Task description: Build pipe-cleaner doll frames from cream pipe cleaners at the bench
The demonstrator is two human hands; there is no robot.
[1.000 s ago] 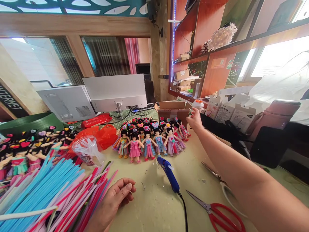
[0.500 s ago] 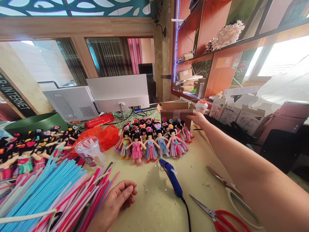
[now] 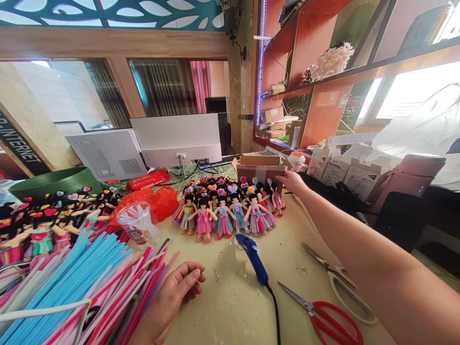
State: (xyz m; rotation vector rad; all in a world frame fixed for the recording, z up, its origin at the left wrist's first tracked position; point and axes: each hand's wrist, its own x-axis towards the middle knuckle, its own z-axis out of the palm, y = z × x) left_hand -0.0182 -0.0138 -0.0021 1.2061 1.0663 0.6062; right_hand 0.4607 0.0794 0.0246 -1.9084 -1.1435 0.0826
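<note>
My right hand (image 3: 293,182) is stretched far across the table, at the right edge of a cluster of small dolls in coloured dresses (image 3: 223,211) and just before a cardboard box (image 3: 260,170). Its fingers are curled together; a thin dark line shows under them, and I cannot make out what they hold. My left hand (image 3: 176,292) rests on the yellowish table (image 3: 230,306) with its fingers curled in and thumb on the forefinger, beside a pile of blue, pink and white pipe cleaners (image 3: 72,287). A blue glue gun (image 3: 255,261) lies between the hands.
Red-handled scissors (image 3: 323,318) and white-handled scissors (image 3: 341,282) lie under my right forearm. A clear plastic cup (image 3: 136,220), a red bag (image 3: 158,199) and more dolls (image 3: 43,225) sit at the left. A monitor (image 3: 176,139) stands behind, a white orange-capped bottle (image 3: 296,160) and cartons at the right.
My right hand has come down from beside the orange-capped bottle to the table by the rightmost dolls. My left hand has stayed where it was.
</note>
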